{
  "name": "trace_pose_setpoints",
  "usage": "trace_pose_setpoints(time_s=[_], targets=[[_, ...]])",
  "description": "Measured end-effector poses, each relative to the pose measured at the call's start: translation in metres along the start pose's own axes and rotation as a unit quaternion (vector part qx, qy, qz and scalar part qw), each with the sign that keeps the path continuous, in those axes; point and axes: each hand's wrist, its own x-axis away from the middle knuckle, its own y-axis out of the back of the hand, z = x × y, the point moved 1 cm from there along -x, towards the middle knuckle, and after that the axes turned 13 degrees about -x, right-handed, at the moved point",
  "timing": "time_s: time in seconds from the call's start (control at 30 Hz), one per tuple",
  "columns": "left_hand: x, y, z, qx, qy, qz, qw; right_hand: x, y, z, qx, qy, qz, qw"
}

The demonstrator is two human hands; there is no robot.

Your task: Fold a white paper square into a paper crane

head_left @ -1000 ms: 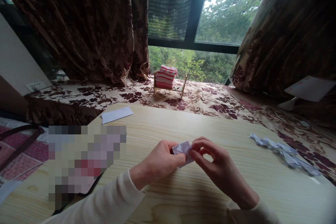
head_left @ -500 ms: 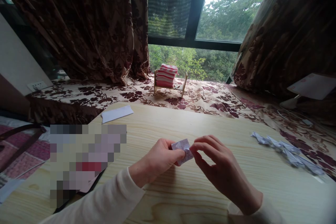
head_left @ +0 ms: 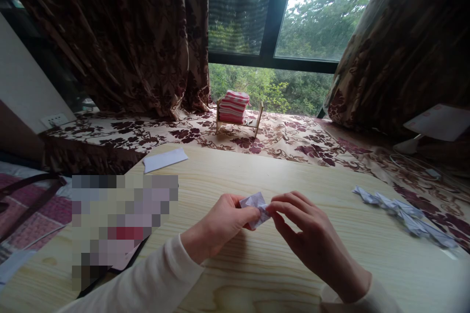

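A small folded piece of white paper (head_left: 256, 201) is held above the wooden table. My left hand (head_left: 225, 222) is closed on its left side, with the thumb pressed over the front. My right hand (head_left: 306, 227) pinches the paper's right edge between thumb and forefinger, its other fingers curled loosely. Raised folds show in the middle of the paper; the part under my left thumb and right fingertips is hidden. Several folded white paper pieces (head_left: 407, 216) lie in a row at the table's right side.
A flat white paper strip (head_left: 166, 160) lies at the back left of the wooden table (head_left: 293, 166). A blurred-out object (head_left: 125, 225) is on the left. Behind, a small rack (head_left: 259, 120) with striped cloths (head_left: 234, 106) and a white lamp (head_left: 436, 122) stand on the patterned sill.
My right fingertips have closed onto the paper's right edge, and the paper has tilted slightly. The whole view has shifted a little.
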Motion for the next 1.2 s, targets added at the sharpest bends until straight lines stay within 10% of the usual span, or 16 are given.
trace_pose_setpoints(time_s=[0.97, 1.2], targets=[[0.0017, -0.0057, 0.0044, 0.007, 0.003, -0.036, 0.999, -0.001, 0.001, -0.0007, -0.026, 0.004, 0.037, 0.999], [0.0025, -0.0071, 0.0068, -0.067, -0.064, -0.087, 0.992, -0.0005, -0.0041, -0.0025, -0.11, -0.12, -0.074, 0.984]])
